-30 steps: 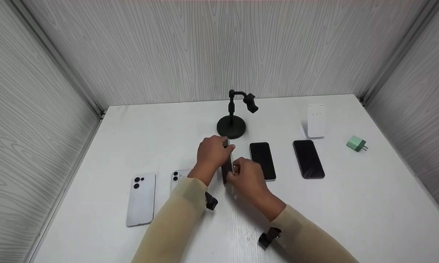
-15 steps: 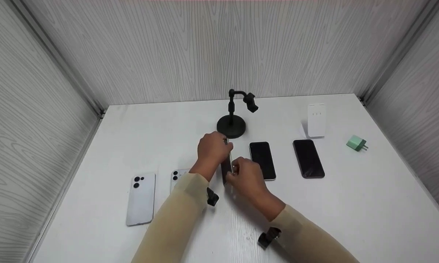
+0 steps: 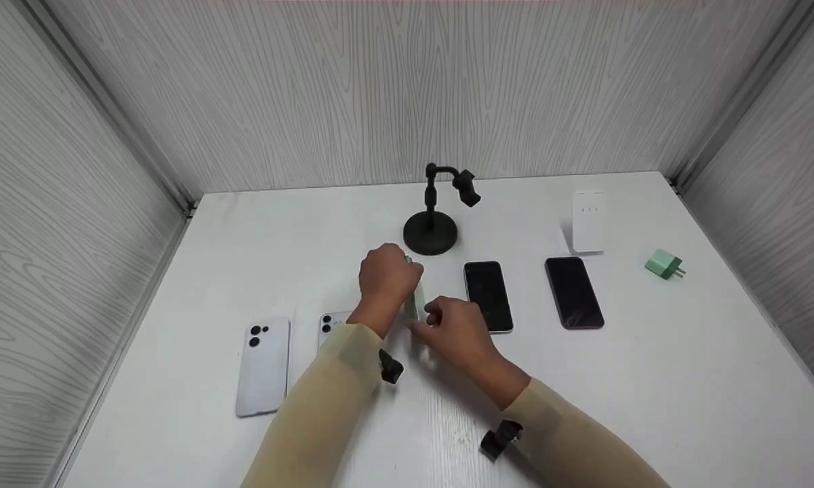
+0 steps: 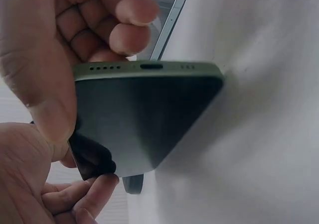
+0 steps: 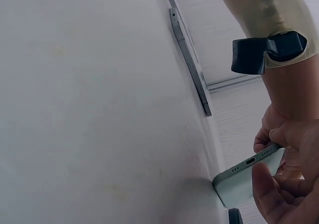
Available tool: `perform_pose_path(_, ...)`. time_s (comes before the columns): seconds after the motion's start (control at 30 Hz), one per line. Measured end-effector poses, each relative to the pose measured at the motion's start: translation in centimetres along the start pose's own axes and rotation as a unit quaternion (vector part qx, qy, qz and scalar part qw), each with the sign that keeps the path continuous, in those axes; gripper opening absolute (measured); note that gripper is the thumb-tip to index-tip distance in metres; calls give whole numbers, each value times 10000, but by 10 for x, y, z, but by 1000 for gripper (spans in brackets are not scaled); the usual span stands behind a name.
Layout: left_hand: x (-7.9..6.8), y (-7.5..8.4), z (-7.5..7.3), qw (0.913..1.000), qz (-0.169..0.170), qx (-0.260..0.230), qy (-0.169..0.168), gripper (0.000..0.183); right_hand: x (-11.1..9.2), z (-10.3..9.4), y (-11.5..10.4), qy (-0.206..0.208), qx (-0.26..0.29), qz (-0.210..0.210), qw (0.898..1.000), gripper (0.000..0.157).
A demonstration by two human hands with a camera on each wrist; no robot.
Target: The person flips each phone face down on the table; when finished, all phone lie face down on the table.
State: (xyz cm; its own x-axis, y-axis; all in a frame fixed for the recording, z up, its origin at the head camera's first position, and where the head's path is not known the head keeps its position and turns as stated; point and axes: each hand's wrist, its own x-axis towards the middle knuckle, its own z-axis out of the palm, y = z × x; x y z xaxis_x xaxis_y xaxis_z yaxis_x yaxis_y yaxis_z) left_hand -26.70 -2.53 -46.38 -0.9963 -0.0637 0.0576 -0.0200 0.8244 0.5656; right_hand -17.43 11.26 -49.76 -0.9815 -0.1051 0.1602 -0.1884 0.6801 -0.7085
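Observation:
Both hands hold a mint-green phone (image 3: pixel 415 306) on its long edge, upright over the white table. In the left wrist view its dark screen (image 4: pixel 134 119) and the end with the charging port show. My left hand (image 3: pixel 388 279) grips the far end, its fingertips against the screen side. At the near end my right hand (image 3: pixel 459 332) pinches the upper corner, with the thumb (image 4: pixel 54 117) on the screen side and curled fingers on the back side. The right wrist view shows the pale green back (image 5: pixel 244 184). The left hand covers part of the phone from above.
A black stand with a round base (image 3: pixel 430 234) is just beyond the phone. Two black-screened phones (image 3: pixel 488 297) (image 3: pixel 574 293) lie to the right, two pale phones (image 3: pixel 264 366) (image 3: pixel 331 327) to the left. Farther right are a white stand (image 3: pixel 588 222) and a green charger (image 3: pixel 663 263).
The phone has turned on its edge: its dark screen showed from above, and now the pale green side shows. The left hand has shifted slightly left, the right thumb with it.

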Motion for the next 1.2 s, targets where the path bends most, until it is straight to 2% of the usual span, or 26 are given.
perform_pose_path(0.1,0,-6,-2,9989,-296,-354,-89,36,-1,2,2,-65,-99,-48,9999,32)
perform_pose_path(0.23,0,-13,-4,9935,-681,-867,-290,12,-2,2,6,-179,-240,36,9995,31)
perform_pose_path(0.33,-1,-16,-6,9864,-972,-1227,-504,34,-1,0,9,-304,-334,242,9987,33)
perform_pose_path(0.47,-3,-21,-9,9769,-1192,-1583,-796,39,-2,-2,13,-408,-391,453,9974,36)
perform_pose_path(0.77,-6,-22,-10,9677,-1200,-1929,-1089,41,-1,-1,22,-727,-159,680,9949,36)
perform_pose_path(0.87,-5,-20,-10,9674,-1180,-1969,-1070,39,-1,-1,23,-786,80,848,9933,38)
perform_pose_path(1.07,-6,-20,-14,9675,-1187,-1894,-1184,39,-2,-1,22,-818,196,891,9925,38)
perform_pose_path(1.2,-5,-22,-18,9717,-963,-1769,-1234,35,-3,-2,22,-804,197,910,9924,37)
